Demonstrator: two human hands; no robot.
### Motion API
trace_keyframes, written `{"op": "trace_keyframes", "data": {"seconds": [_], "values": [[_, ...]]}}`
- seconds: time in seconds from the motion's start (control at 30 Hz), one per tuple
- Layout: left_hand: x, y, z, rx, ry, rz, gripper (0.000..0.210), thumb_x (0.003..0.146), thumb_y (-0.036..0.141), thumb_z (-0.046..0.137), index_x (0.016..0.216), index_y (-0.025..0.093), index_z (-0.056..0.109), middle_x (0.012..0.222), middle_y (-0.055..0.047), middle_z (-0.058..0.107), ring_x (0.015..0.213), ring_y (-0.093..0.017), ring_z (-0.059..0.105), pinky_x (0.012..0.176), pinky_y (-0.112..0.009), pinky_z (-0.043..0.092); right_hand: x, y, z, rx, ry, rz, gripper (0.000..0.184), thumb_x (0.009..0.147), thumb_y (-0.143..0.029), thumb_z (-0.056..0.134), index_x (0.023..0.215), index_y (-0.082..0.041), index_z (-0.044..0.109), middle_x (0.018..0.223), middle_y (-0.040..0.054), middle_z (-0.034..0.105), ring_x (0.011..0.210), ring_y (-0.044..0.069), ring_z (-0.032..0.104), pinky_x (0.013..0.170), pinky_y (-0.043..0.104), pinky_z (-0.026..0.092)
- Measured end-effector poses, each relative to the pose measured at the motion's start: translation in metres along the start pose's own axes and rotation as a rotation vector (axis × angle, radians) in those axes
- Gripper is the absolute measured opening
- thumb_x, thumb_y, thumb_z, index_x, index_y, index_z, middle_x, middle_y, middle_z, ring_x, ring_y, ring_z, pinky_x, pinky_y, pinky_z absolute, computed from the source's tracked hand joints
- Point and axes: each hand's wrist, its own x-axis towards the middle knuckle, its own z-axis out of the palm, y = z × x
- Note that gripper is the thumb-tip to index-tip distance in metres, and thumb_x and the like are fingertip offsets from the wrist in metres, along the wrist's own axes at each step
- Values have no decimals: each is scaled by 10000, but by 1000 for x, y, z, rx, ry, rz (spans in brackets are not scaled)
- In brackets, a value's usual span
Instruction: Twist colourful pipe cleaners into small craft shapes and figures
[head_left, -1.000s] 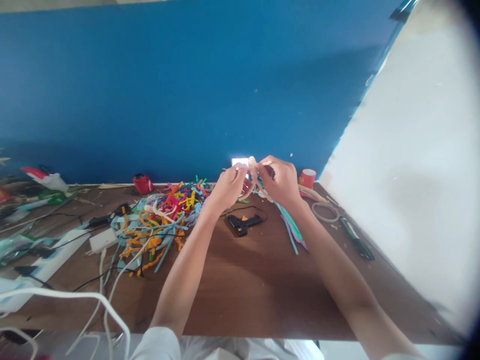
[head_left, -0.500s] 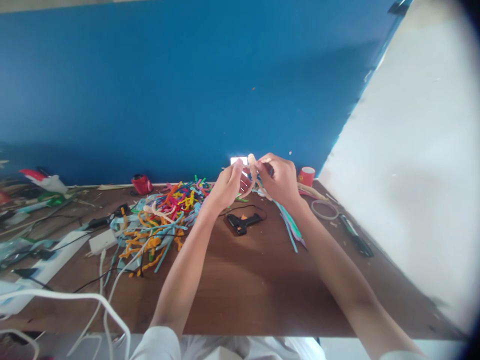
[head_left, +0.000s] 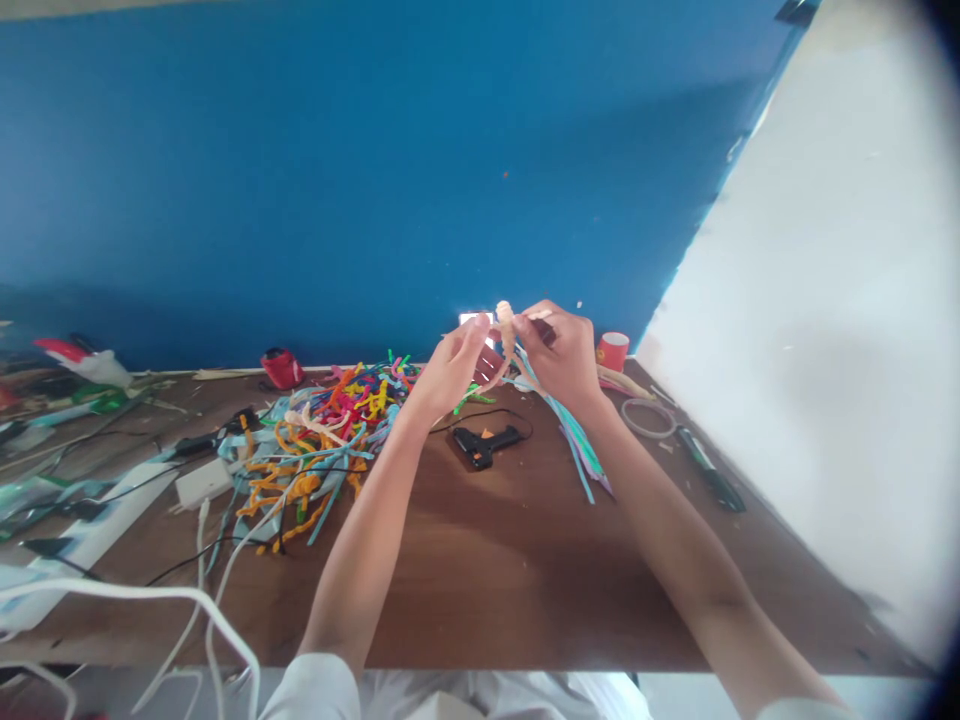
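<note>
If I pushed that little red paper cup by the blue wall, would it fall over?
Probably. The small red paper cup looks thin and light, so a push would likely slide or tip it. It seems to stand upright on the brown wooden table; once down, its round side may roll.

Both bare forearms stretched forward and raised, converging at the middle. Left hand point(head_left: 450, 368) curled, fingertips pinched together and aimed right. Right hand point(head_left: 559, 358) just beside it, fingers bent inward in a pinch, knuckles up, wrist slightly flexed.
</note>
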Motion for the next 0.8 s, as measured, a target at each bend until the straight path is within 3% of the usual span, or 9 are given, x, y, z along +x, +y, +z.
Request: {"op": "trace_keyframes", "data": {"seconds": [0.2, 0.37, 0.57, 0.8], "values": [[2, 7, 2, 170, 31, 112, 329, 989, 442, 503, 920, 149, 635, 839, -51, 653, 710, -134, 607, 666, -244, 497, 0, 1, 0, 43, 0, -2, 300, 963, -365, 560, 741, -181, 642, 750, 23, 679, 598, 115, 562, 595, 273, 395], [3, 7, 4, 40, -93, 48, 264, 958, 395, 571, 937, 136, 620, 701, -13, 624, 577, -90, 573, 578, -207, 487, 0, -5, 1, 98, -18, 3, 280, 960, -342, 568, 736, -185, 631, 741, 13, 669, 579, 104, 533, 583, 267, 387], [3, 4, 3, -21, -99, 14, 112, 927, 235, 592, 990, 141, 591, 666, 10, 629, 537, -71, 593, 516, -168, 443, -1, -8, 1, 155, -53, 26, 302, 970, -365, 560, 736, -186, 628, 761, 11, 668, 586, 99, 530, 587, 268, 384], [6, 3, 3, -113, 3, 11, 57, 894, 158, 596, 937, 145, 560, 678, 20, 635, 527, -71, 615, 493, -167, 443, -2, -11, -1, 139, -120, 25, 217, 945, -390, 586, 1075, -219, 617, 847, 6, 686, 700, 131, 610, 649, 273, 436]]}}
